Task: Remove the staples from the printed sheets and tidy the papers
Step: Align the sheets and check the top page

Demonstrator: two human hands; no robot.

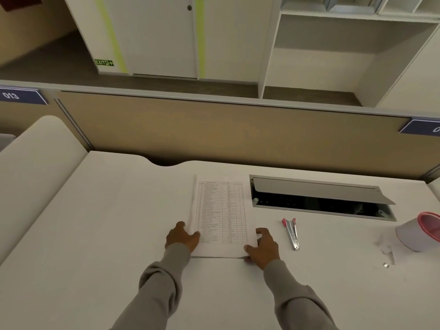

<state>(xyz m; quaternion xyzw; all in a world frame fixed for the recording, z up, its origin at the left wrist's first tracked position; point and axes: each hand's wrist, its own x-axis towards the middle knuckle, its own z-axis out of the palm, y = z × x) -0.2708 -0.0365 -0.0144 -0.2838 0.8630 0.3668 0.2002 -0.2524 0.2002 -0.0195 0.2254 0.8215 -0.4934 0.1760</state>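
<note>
Papers [220, 210] lie gripped edgewise between left hand [182, 238] and right hand [264, 246].

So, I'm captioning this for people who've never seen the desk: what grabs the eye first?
The stack of printed sheets lies mid-desk, held at its near end by the left hand and right hand. Just right of it lies a silver staple remover with a pink tip; behind that gapes an open cable hatch, and a pink-rimmed tub sits at the far right.

White sheets [220, 215] w/ black grid; pink-tipped silver staple remover [291, 232].
</note>
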